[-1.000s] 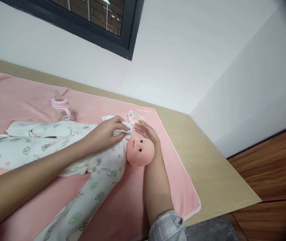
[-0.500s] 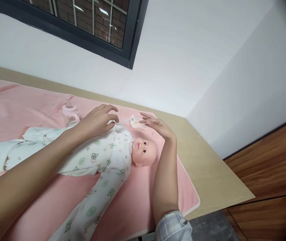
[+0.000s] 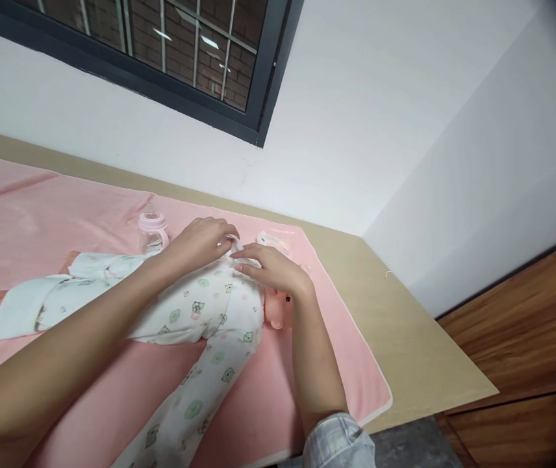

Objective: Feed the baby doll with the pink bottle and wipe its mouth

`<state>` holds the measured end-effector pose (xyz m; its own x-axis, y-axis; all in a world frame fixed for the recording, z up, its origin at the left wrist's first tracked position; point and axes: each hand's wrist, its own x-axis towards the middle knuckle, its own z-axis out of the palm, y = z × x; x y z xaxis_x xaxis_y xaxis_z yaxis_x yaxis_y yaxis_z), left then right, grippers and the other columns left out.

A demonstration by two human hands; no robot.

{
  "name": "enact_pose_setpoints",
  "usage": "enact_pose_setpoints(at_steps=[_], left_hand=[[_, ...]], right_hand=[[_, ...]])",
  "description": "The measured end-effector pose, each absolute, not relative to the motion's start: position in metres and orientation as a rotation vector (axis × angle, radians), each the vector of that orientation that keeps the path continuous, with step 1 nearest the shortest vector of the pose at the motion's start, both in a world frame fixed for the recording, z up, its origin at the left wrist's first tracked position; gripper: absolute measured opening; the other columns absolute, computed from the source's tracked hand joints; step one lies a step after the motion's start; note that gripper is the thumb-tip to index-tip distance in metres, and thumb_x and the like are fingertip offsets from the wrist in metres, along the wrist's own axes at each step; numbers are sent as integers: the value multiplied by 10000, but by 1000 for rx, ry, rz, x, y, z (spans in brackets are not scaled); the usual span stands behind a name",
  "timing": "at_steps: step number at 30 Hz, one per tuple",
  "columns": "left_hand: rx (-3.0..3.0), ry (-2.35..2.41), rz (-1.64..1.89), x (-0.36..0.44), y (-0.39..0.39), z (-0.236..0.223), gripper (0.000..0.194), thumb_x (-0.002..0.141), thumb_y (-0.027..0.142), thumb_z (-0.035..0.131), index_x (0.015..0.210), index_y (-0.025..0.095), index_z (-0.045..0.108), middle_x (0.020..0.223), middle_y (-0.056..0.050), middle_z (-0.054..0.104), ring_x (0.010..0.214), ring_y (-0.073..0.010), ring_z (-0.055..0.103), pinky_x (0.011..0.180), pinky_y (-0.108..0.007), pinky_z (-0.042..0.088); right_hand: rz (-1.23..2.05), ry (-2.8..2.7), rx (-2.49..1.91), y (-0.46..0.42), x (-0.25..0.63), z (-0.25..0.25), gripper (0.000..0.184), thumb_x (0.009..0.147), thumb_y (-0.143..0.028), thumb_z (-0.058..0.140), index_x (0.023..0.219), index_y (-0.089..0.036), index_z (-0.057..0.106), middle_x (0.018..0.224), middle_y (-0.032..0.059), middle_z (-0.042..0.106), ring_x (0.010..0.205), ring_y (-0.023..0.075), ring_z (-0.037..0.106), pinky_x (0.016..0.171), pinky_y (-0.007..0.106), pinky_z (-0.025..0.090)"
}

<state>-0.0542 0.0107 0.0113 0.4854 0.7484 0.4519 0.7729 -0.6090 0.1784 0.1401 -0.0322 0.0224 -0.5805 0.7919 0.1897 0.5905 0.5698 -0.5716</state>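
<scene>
A baby doll (image 3: 274,312) lies on its back in a white baby shirt (image 3: 185,315) printed with green bears, its near sleeve (image 3: 193,406) stretched toward me. At the far shoulder, my left hand (image 3: 202,240) pinches a bit of the white shirt fabric between thumb and fingers. My right hand (image 3: 275,268) reaches over the doll's head to that same fabric. Its fingers are stretched out and apart, with the tips at the cloth. My right hand and wrist cover much of the doll's face. The doll's far arm is hidden.
A pink-capped baby bottle (image 3: 152,231) stands beyond the doll's legs. A small clear-and-white packet (image 3: 271,240) lies behind my right hand. A pink blanket (image 3: 346,351) covers part of the tan table (image 3: 419,364), which meets a white wall below a dark-framed window (image 3: 258,117).
My right hand has moved left and down, from above the packet to the shirt at the shoulder. My left hand now holds the fabric there. The view has shifted slightly.
</scene>
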Motion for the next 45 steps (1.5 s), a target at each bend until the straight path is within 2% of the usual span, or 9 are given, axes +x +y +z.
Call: enact_pose_setpoints(at_steps=[6, 11, 13, 18, 23, 28, 35, 39, 45], left_hand=[[-2663, -1415, -984, -65, 8, 18, 456, 891, 356, 431, 1267, 152, 591, 1099, -89, 697, 1041, -288, 635, 869, -367, 458], [-2574, -1589, -1117, -89, 9, 28, 389, 889, 387, 495, 1221, 226, 617, 1100, -30, 704, 1038, -264, 640, 839, -326, 461], [-2557, -1649, -1137, -98, 8, 34, 364, 894, 387, 507, 1207, 240, 622, 1110, -19, 701, 1038, -257, 636, 841, -322, 458], [-2523, -1733, -1166, -116, 7, 43, 326, 920, 403, 515, 1144, 202, 640, 1142, -51, 682, 1052, -248, 614, 862, -346, 447], [-2456, -1794, -1192, -136, 12, 46, 323, 917, 406, 528, 1112, 184, 658, 1084, -55, 694, 1019, -228, 621, 904, -357, 460], [-2402, -1884, -1210, -147, 19, 45, 336, 898, 421, 548, 1101, 181, 666, 1073, -60, 696, 994, -234, 623, 916, -367, 466], [-2375, -2022, -1201, -157, 27, 38, 366, 902, 460, 553, 1108, 174, 651, 1050, -53, 684, 954, -229, 619, 810, -323, 467], [-2319, -2088, -1164, -180, 46, 24, 415, 917, 492, 541, 1194, 191, 612, 1104, -44, 665, 962, -224, 617, 786, -303, 466], [-2357, -2213, -900, -221, 75, -6, 756, 829, 638, 641, 1372, 138, 477, 1209, -115, 632, 949, -238, 628, 774, -311, 492]], right_hand=[[693, -2072, -1199, -25, 162, 29, 239, 892, -280, 566, 1047, -227, 741, 1163, 46, 690, 1113, 244, 607, 1011, 421, 432], [649, -1764, -1373, 2, 217, 20, 244, 806, -226, 590, 986, -173, 746, 989, 60, 720, 751, 161, 600, 819, 367, 490], [668, -1667, -1370, 16, 236, 8, 263, 759, -236, 625, 982, -160, 742, 981, 65, 716, 695, 137, 568, 786, 350, 493], [766, -1458, -1316, 46, 256, -35, 475, 713, -284, 671, 1174, -174, 680, 1003, 70, 714, 755, 152, 591, 811, 350, 520], [945, -1346, -1166, 72, 256, -76, 693, 713, -335, 709, 1368, -190, 536, 1301, 86, 609, 938, 169, 640, 924, 364, 541], [1165, -1263, -1068, 90, 258, -102, 903, 708, -323, 752, 1501, -188, 342, 1462, 120, 464, 1003, 183, 677, 1051, 409, 499], [1329, -1111, -955, 88, 259, -114, 923, 701, -242, 760, 1500, -295, 302, 1548, 89, 355, 1090, 205, 671, 1037, 433, 527], [1325, -1050, -951, 86, 260, -114, 939, 708, -213, 754, 1505, -343, 275, 1612, 85, 206, 1080, 213, 686, 1041, 436, 525], [1262, -1067, -997, 81, 269, -105, 911, 733, -251, 741, 1509, -343, 273, 1584, 88, 262, 1097, 218, 677, 1023, 410, 544]])
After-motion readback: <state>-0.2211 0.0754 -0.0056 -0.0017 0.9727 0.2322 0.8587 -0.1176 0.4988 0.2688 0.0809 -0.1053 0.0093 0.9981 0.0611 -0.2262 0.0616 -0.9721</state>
